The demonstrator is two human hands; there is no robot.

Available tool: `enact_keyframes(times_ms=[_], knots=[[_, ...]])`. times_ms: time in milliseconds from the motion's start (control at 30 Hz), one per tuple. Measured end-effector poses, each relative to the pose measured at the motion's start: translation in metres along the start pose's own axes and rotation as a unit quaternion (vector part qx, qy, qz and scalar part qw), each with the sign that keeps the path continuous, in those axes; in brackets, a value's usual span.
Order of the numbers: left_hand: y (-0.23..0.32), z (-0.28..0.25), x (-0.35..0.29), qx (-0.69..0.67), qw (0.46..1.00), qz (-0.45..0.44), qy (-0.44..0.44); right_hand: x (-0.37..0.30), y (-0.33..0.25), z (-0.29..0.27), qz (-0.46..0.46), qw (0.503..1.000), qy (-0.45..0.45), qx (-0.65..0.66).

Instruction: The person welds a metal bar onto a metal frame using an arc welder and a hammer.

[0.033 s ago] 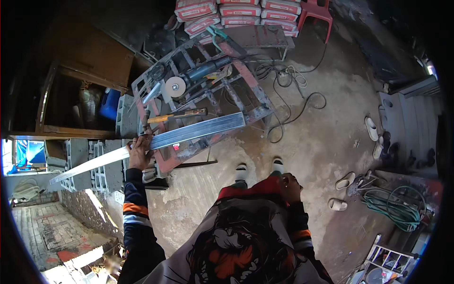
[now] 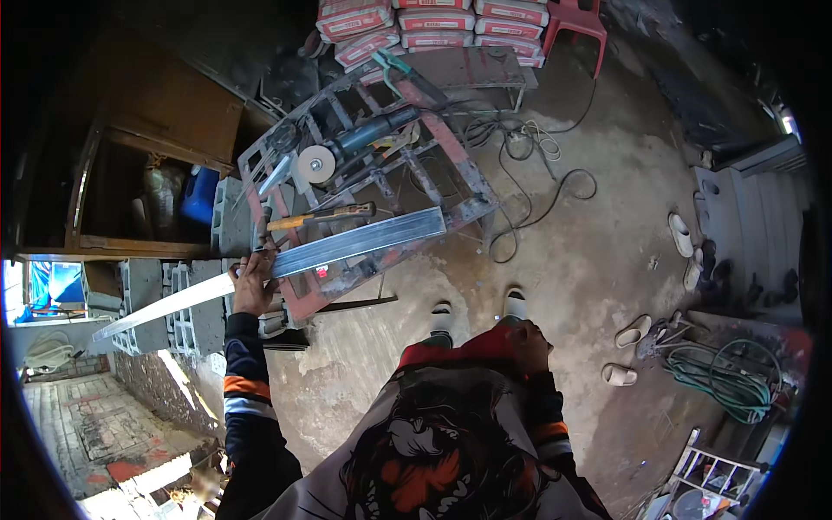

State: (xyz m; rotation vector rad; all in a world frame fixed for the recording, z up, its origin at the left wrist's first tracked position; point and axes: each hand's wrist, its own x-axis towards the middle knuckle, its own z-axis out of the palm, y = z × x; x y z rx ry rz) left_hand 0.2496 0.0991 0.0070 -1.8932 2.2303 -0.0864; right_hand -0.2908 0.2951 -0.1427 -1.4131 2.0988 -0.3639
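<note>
A long silver metal bar [image 2: 360, 241] lies slanting across the near side of a rusty metal frame [image 2: 446, 134], its left end reaching out over grey blocks. My left hand [image 2: 253, 282] is closed around the bar near its middle. Just beyond that hand lies a hammer [image 2: 321, 216] with an orange and black handle. Farther back, an angle grinder [image 2: 368, 130] with a pale round disc [image 2: 316, 163] rests on the frame. Beside my right thigh hangs my right hand [image 2: 529, 348], fingers curled; whatever they may hold is hidden.
Hollow concrete blocks [image 2: 195, 303] stand at the left, below a wooden cabinet [image 2: 173, 113]. Black cables [image 2: 520, 204] loop over the floor right of the frame. Stacked sacks [image 2: 433, 19] and a red chair [image 2: 576, 22] are behind. Slippers [image 2: 633, 332] and a green hose [image 2: 724, 381] lie at right.
The frame and the things on it appear slightly farther left in view. Both hands keep their places and grips.
</note>
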Motion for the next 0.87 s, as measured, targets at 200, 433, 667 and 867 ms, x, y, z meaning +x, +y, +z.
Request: enact_keyframes(times_ms=[200, 433, 667, 867], knots=[[0.056, -0.025, 0.019, -0.046, 0.999, -0.016, -0.02, 0.043, 0.037, -0.013, 0.019, 0.992, -0.06, 0.112], [0.116, -0.028, 0.031, -0.033, 0.997, -0.075, -0.01, 0.149, 0.144, -0.028, 0.027, 0.983, -0.117, 0.137], [0.139, -0.037, 0.05, -0.07, 0.994, -0.058, -0.055, 0.304, 0.269, 0.048, 0.025, 0.982, -0.156, 0.101], [0.069, -0.001, 0.008, -0.367, 0.888, -0.271, -0.057, 0.443, 0.327, 0.187, 0.085, 0.97, -0.226, -0.012]])
